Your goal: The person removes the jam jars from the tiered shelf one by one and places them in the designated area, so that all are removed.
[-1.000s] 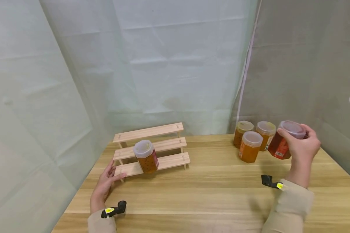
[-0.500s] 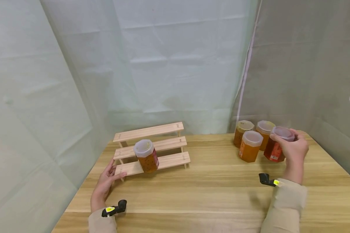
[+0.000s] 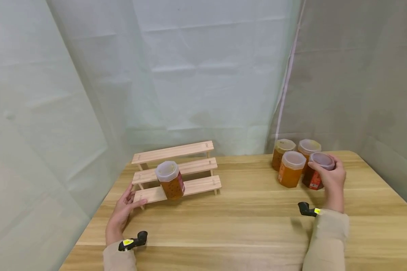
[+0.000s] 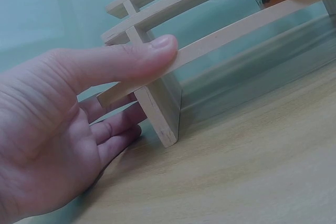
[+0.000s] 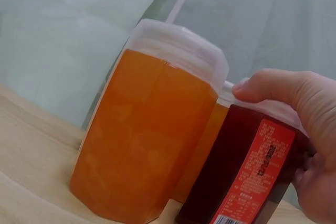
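My left hand (image 3: 120,216) grips the left end of the lowest step of a three-tier wooden stand (image 3: 203,184); in the left wrist view the thumb (image 4: 152,53) lies on top and the fingers curl beneath. On that step sits a jar with dark specks in orange filling (image 3: 172,188). At the right, my right hand (image 3: 332,178) holds a dark red jar (image 5: 226,166) by its lidded upper part, thumb on the near side. This jar is beside an orange jar (image 5: 142,135) with a frosted lid.
Behind these stand two more lidded jars, a speckled one (image 3: 277,160) and an orange one (image 3: 308,147). All are near the back right of the wooden table (image 3: 244,222). Pale fabric (image 3: 207,75) hangs behind the table.
My right hand has brought the dark red jar left and down, from over the right of the table to beside the other jars. The left hand has stayed on the stand.
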A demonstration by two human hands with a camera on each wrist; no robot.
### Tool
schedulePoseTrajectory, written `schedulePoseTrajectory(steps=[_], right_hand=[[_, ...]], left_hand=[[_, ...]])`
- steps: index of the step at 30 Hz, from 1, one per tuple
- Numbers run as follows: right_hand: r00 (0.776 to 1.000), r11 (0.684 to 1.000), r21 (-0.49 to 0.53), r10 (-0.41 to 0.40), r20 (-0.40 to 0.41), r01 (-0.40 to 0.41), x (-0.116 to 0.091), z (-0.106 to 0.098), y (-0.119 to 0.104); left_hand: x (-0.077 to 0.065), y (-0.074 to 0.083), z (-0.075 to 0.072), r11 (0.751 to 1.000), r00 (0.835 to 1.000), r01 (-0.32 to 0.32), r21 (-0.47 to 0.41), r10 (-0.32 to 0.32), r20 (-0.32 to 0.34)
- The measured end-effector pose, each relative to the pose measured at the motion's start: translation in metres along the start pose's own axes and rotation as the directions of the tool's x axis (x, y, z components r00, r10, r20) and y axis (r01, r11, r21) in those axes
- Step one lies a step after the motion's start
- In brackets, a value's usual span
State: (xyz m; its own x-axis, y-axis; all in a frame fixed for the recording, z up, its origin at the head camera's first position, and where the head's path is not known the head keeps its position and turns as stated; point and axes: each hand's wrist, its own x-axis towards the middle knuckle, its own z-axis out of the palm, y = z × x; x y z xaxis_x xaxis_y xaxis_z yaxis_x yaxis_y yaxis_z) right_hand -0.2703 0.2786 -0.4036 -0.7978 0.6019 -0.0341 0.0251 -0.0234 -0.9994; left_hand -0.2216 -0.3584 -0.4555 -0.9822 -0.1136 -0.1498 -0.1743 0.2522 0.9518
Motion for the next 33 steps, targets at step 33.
schedulePoseTrajectory(steps=[33], right_hand=[[0.988,0.987,0.057,-0.152,0.013,0.151,-0.005,0.01,-0.02]], left_hand=[[-0.001,0.001,-0.001,1.0,1.0,-0.009,-0.007,0.009,0.005]])
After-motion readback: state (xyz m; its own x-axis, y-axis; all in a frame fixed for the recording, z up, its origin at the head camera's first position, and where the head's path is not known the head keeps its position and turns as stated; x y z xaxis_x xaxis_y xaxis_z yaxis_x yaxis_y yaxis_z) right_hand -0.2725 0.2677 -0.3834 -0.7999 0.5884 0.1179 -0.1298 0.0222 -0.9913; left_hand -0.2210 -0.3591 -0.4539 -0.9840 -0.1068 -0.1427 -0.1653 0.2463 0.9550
